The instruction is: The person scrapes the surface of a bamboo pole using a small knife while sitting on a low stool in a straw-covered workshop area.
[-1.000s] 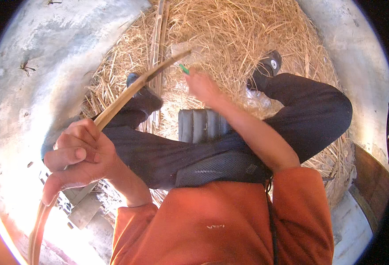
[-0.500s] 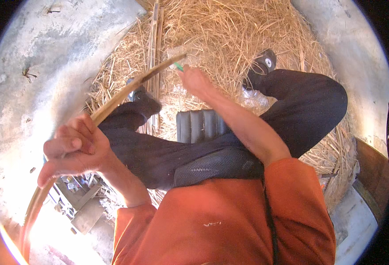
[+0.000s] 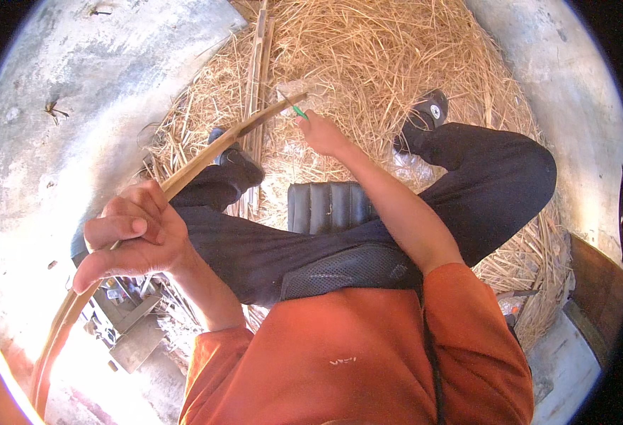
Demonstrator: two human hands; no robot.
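Note:
A long, pale yellow-brown bamboo strip point(image 3: 199, 161) slants from the lower left up to the straw ahead of me. My left hand point(image 3: 138, 237) is closed round its lower part, thumb held away from the curled fingers. Near the strip's far end, my right hand point(image 3: 322, 134) grips a small knife point(image 3: 299, 112) by its green handle. The thin blade reaches up across the strip's tip; whether it is cutting in cannot be made out. Beyond my left hand, the strip's tail bends down into glare.
Loose straw or shavings point(image 3: 368, 42) cover the floor ahead. Thin wooden slats point(image 3: 258, 78) lie at the far left of my legs. A black padded cushion point(image 3: 329, 207) sits between my thighs. Pale walls point(image 3: 570, 78) rise on both sides. Metal parts point(image 3: 134, 326) lie at lower left.
My left hand and the strip have shifted slightly right and down in view. The right hand with the knife has moved a little right and down; the blade now shows across the strip's tip.

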